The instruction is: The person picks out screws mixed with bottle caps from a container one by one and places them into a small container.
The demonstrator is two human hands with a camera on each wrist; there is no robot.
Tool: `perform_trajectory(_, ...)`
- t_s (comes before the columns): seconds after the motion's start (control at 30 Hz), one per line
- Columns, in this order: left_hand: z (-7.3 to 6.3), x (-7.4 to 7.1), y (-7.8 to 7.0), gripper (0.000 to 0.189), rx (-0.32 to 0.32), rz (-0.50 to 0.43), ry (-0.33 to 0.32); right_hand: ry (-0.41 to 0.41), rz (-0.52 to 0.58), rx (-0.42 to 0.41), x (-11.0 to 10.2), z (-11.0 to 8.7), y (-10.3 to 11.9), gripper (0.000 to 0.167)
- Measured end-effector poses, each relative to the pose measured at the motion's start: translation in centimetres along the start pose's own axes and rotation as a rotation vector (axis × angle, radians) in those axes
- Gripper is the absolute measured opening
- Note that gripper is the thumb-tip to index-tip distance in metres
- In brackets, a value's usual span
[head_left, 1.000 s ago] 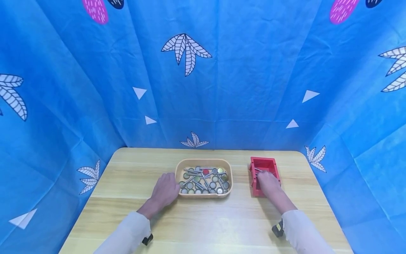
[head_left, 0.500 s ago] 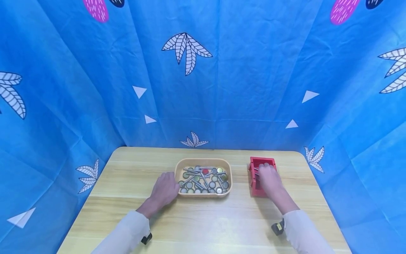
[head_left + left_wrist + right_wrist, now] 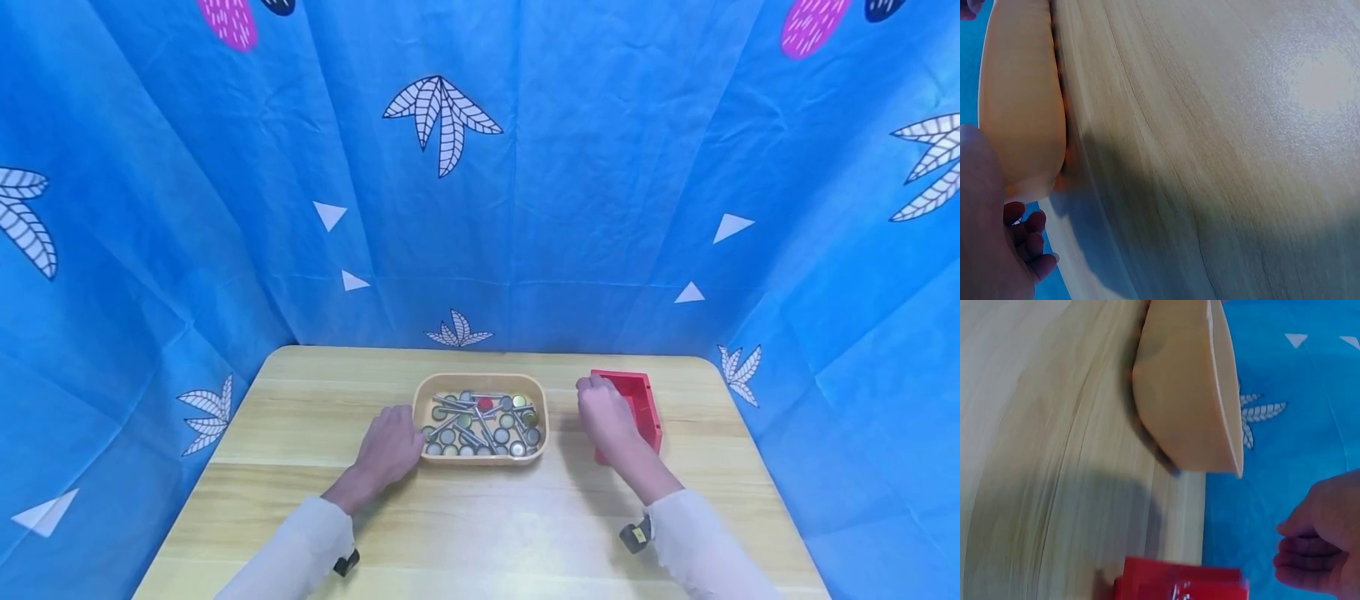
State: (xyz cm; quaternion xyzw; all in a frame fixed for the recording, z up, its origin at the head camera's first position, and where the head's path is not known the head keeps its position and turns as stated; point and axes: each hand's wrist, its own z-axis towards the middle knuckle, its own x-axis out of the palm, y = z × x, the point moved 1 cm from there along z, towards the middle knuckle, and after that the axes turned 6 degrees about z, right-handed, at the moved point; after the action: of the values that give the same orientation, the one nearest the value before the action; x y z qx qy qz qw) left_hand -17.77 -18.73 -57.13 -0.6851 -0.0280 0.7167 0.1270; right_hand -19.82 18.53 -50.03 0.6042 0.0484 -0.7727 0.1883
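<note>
Bolts (image 3: 484,428) and bottle caps (image 3: 502,435) lie mixed in a shallow tan tray (image 3: 480,460) at the middle of the wooden bench (image 3: 480,533). Your left hand (image 3: 390,446) is at the tray's left end, fingers curled and thumb across the rim, seemingly holding it steady. Your right hand (image 3: 606,412) is just left of a red box (image 3: 654,417), apart from the tray; its fingers are loosely bent, with nothing visible between them. Your arm hides part of the box, so its contents cannot be told.

You appear to be between 2 picks, tray steadied and right hand free. The next move, as I judge it, calls for reaching left over the rim, then pinching 1 bolt by its bare shank. Several bolts cross each other, so a straight lift should disturb fewer neighbours.
</note>
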Motion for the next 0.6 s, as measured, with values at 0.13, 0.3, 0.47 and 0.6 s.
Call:
perform_trajectory(0.13, 0.0, -0.1, 0.1, 0.027, 0.000, -0.005, 0.001, -0.097, 0.026, -0.080, 0.5, 0.5, 1.4, 0.019)
perform_trajectory(0.3, 0.0, 0.0, 0.1, 0.028, -0.002, -0.005, 0.004, -0.145, 0.196, -0.079, 0.9, 1.0, 3.3, 0.012)
perform_trajectory(0.47, 0.0, 0.0, 0.1, 0.028, -0.004, 0.003, 0.014, -0.073, 0.326, -0.022, 1.7, 1.3, 4.7, 0.015)
perform_trajectory(0.6, 0.0, 0.1, 0.2, 0.029, -0.006, 0.004, 0.024, -0.068, 0.350, -0.055, 2.7, 1.5, 5.7, 0.016)
